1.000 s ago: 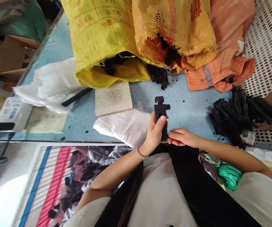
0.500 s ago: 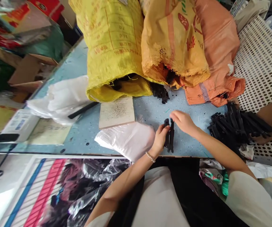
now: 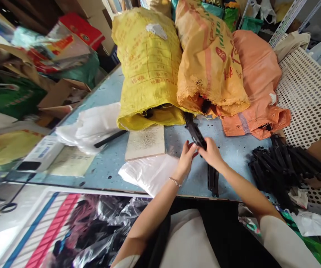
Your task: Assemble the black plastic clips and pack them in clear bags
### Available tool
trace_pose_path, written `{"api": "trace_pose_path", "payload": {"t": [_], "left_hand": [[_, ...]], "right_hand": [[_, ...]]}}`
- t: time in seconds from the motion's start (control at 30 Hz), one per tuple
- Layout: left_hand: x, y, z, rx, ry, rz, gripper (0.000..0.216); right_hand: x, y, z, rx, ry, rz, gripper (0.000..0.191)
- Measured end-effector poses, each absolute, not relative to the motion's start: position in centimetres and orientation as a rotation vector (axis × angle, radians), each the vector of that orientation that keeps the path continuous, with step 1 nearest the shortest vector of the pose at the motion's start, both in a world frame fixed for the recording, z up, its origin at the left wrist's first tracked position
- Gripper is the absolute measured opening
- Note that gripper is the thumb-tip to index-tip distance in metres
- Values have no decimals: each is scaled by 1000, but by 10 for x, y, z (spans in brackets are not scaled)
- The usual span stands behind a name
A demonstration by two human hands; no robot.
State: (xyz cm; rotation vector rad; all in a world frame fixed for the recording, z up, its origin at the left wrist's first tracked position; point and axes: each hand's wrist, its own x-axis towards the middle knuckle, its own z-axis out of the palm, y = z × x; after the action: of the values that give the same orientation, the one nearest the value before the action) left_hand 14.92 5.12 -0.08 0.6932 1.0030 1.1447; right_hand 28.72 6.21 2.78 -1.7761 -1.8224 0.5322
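Observation:
A long black plastic part (image 3: 195, 132) slants over the table in front of the yellow sack's mouth. My right hand (image 3: 212, 153) is closed around its near end. At that same end, my left hand (image 3: 187, 157) has thumb and fingers closing on the part's left side, with the exact contact partly hidden. Just below my right hand, more black plastic parts (image 3: 213, 181) lie side by side near the table's front edge. Many similar parts form a pile (image 3: 277, 163) to the right.
Yellow (image 3: 149, 70), orange-yellow (image 3: 209, 63) and orange (image 3: 258, 74) sacks stand along the back. A pale board (image 3: 146, 143) and white plastic bags (image 3: 149, 173) lie left of my hands on the blue table (image 3: 99, 176). A perforated white basket (image 3: 307, 85) stands at right.
My hands have moved away from the black parts near the front edge, leaving them on the table. Both are now farther back, on another black part by the yellow sack. The view has tilted up.

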Motion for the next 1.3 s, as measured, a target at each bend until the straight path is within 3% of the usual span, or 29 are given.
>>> {"api": "trace_pose_path", "payload": {"t": [0.2, 0.5, 0.6, 0.8, 1.0, 1.07, 1.23, 1.3], "left_hand": [[140, 29, 40, 759, 826, 983, 56], [126, -17, 67, 726, 614, 670, 43], [124, -17, 70, 733, 686, 649, 40], [127, -7, 60, 639, 864, 870, 41], [128, 0, 57, 677, 898, 939, 46], [131, 0, 45, 696, 938, 1000, 52], [142, -7, -5, 825, 1157, 1031, 46], [152, -15, -21, 996, 1198, 1007, 43]], "right_hand": [[312, -1, 52, -1410, -1963, 365, 17], [328, 9, 63, -1178, -2216, -19, 32], [324, 8, 64, -1247, -2213, 77, 36], [308, -5, 75, -1453, -2023, 600, 41], [288, -48, 61, -1103, -2515, 180, 33], [288, -48, 60, -1116, -2609, 188, 33], [292, 20, 66, -1328, -2451, 701, 43], [285, 70, 60, -1576, -2202, 655, 39]]}}
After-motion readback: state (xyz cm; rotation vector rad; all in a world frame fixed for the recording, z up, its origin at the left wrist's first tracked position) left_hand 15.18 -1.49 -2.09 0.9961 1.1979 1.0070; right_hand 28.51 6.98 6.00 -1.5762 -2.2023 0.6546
